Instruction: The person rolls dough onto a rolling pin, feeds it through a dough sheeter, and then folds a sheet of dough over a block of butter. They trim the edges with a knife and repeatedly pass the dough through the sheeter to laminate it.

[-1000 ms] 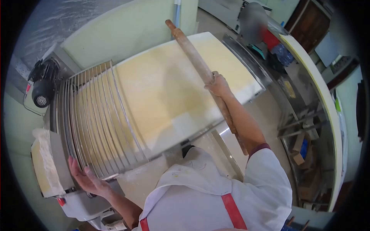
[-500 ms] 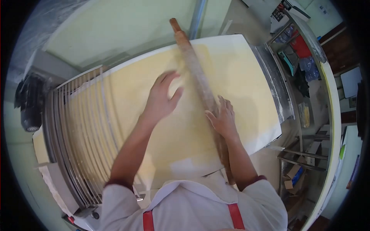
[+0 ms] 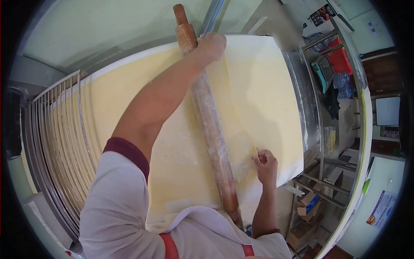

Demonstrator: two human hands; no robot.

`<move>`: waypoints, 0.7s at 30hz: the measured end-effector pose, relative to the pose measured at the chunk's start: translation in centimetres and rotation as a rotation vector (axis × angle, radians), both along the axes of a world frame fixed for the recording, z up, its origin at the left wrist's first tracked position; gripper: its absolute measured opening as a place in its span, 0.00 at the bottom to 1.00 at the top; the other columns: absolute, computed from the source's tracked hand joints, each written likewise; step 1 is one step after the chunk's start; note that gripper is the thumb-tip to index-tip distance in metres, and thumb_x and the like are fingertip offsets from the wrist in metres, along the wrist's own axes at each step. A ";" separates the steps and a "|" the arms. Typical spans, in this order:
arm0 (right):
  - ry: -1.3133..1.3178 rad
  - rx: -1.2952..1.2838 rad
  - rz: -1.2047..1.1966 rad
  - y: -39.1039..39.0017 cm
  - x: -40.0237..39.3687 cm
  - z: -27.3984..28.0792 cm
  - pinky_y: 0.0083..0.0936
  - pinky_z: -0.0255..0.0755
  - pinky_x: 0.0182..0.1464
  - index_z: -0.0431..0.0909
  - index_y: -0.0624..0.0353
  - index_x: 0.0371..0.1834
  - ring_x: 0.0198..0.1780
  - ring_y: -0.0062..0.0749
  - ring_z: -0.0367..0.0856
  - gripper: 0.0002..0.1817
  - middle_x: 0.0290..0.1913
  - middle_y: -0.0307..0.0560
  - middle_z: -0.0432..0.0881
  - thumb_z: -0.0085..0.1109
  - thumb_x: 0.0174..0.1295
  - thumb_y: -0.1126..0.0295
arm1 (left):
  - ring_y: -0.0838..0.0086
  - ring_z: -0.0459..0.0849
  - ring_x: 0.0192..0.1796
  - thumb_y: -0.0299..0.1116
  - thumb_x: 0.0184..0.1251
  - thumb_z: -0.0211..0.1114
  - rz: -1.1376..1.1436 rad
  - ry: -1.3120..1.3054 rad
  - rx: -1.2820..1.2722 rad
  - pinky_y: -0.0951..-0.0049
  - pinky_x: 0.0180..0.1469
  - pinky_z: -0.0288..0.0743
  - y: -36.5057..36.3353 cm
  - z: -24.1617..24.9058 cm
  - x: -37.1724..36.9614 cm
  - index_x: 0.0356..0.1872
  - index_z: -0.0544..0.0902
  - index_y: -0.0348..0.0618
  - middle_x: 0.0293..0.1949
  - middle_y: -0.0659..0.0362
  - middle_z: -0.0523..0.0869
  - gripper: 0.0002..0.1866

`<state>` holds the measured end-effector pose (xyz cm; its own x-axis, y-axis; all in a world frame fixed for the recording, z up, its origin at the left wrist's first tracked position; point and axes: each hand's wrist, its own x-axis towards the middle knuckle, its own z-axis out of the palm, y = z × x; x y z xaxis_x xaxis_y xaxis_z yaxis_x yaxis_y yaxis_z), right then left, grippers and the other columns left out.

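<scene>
A wide, pale yellow sheet of dough (image 3: pixel 172 129) is spread over the table. Across it lies a long wooden rolling pin (image 3: pixel 211 125) dusted with flour, its far handle reaching past the table's back edge. My left hand (image 3: pixel 213 46) is closed at the far end of a dough edge, just right of the pin; its fingertips are mostly hidden. Nearer me, my right hand (image 3: pixel 266 164) pinches the same edge between thumb and fingers. The edge runs in a slanting line between both hands, right of the pin.
To the left stands a rack of parallel metal bars (image 3: pixel 64 129). A metal ledge (image 3: pixel 306 99) borders the table's right end. Farther right, a metal-framed shelf holds a red container (image 3: pixel 338 56), plastic bags and cardboard boxes (image 3: pixel 308 203). A pale green wall (image 3: pixel 108 39) rises behind.
My left hand has reached up to the far side and closed on the dough edge. My right hand has left the rolling pin, moved nearer and pinched the edge. The view has shifted.
</scene>
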<state>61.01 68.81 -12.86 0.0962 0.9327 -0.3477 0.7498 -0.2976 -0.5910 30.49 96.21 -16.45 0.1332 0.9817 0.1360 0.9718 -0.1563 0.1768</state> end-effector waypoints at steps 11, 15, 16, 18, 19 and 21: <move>0.359 0.228 0.655 -3.9 -4.1 7.1 0.35 0.75 0.47 0.82 0.62 0.42 0.41 0.46 0.83 0.11 0.37 0.50 0.84 0.61 0.54 0.80 | 0.69 0.77 0.56 0.32 0.67 0.60 -0.050 -1.138 0.278 0.70 0.63 0.66 -8.3 0.1 -11.3 0.52 0.74 0.38 0.50 0.56 0.81 0.15; 0.365 0.456 0.489 4.2 -6.6 -1.2 0.42 0.59 0.66 0.62 0.68 0.65 0.65 0.54 0.66 0.24 0.63 0.63 0.68 0.48 0.67 0.71 | 0.66 0.71 0.65 0.32 0.66 0.62 0.273 -1.241 0.600 0.65 0.68 0.59 -16.9 1.0 -7.6 0.60 0.69 0.38 0.59 0.53 0.76 0.23; 0.264 0.485 0.592 5.1 -8.1 -2.9 0.42 0.53 0.71 0.54 0.69 0.70 0.71 0.54 0.59 0.29 0.70 0.65 0.59 0.44 0.69 0.67 | 0.65 0.70 0.65 0.32 0.65 0.62 0.329 -1.270 0.589 0.64 0.68 0.59 -19.1 2.1 -6.1 0.62 0.68 0.39 0.60 0.53 0.75 0.25; 0.352 0.383 0.673 4.8 -11.5 -2.4 0.42 0.47 0.73 0.47 0.70 0.72 0.74 0.54 0.50 0.33 0.73 0.65 0.52 0.43 0.71 0.62 | 0.65 0.69 0.66 0.33 0.66 0.61 0.433 -1.346 0.563 0.62 0.68 0.59 -25.0 4.4 -4.3 0.62 0.68 0.38 0.61 0.53 0.74 0.24; 0.395 0.324 0.713 4.3 -12.7 -2.1 0.42 0.44 0.75 0.43 0.70 0.73 0.76 0.54 0.46 0.35 0.75 0.65 0.48 0.42 0.71 0.59 | 0.65 0.68 0.66 0.33 0.66 0.60 0.467 -1.336 0.540 0.62 0.68 0.59 -28.1 4.9 -4.1 0.61 0.69 0.38 0.61 0.53 0.73 0.24; 0.340 0.323 0.741 3.4 -14.1 -1.5 0.43 0.42 0.75 0.41 0.68 0.74 0.76 0.56 0.43 0.39 0.75 0.68 0.45 0.43 0.71 0.54 | 0.65 0.68 0.67 0.35 0.67 0.59 0.526 -1.299 0.495 0.62 0.68 0.59 -34.3 5.4 -4.6 0.60 0.70 0.38 0.61 0.53 0.73 0.22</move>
